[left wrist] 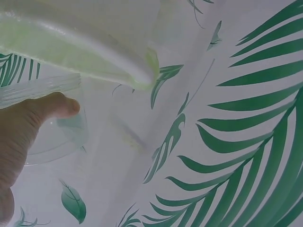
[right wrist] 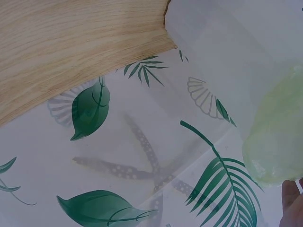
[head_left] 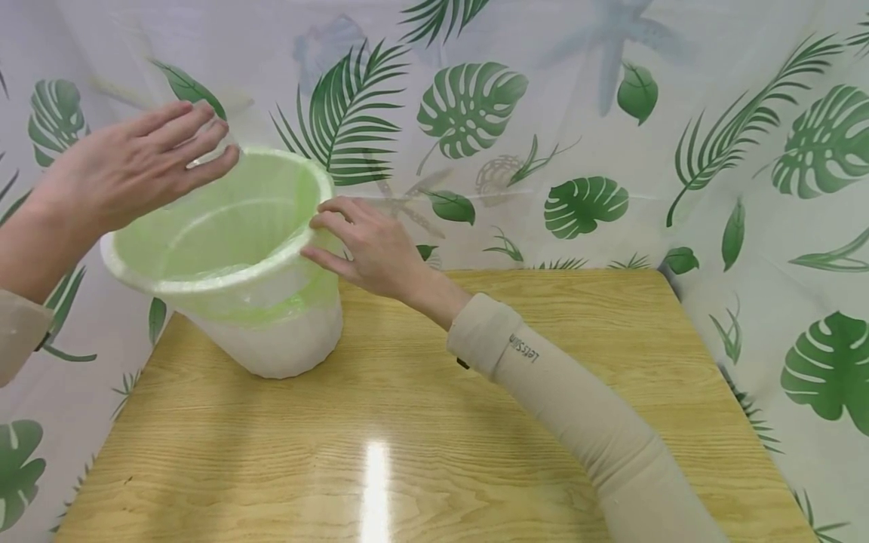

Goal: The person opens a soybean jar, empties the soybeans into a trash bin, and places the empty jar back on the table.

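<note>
A white bin (head_left: 299, 347) stands on the left part of the wooden table (head_left: 421, 430), lined with a thin light-green bag (head_left: 237, 234) folded over its rim. My right hand (head_left: 376, 245) grips the rim on its right side, its fingertips on the bag. Over the left side of the opening, my left hand (head_left: 142, 162) holds a clear plastic, cup-like container (left wrist: 71, 127). The left wrist view shows the thumb across its ridged edge; in the head view the fingers mostly hide it. The right wrist view shows only some fingertips (right wrist: 289, 196) beside the bag.
A white sheet (head_left: 577, 136) printed with green leaves, starfish and shells hangs behind and along both sides of the table. A bright strip of light reflects off the table's front middle.
</note>
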A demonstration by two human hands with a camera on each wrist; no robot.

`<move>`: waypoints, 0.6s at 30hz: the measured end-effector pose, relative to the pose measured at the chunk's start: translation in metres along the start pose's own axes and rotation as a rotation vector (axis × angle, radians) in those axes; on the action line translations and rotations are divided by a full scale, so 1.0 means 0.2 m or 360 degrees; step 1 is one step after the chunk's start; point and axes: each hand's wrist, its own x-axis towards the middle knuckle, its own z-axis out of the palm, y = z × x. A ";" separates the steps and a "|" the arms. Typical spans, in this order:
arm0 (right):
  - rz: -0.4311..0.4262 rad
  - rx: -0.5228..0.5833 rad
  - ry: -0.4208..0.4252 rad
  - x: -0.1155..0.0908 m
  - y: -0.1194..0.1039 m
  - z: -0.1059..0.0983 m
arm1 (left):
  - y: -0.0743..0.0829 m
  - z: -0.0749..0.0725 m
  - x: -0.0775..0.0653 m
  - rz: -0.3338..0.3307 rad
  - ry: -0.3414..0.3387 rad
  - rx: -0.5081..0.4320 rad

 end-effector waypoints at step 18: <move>0.0008 -0.0008 0.0002 0.00 0.00 0.00 | 0.08 0.03 -0.05 -0.0453 0.0044 -0.0611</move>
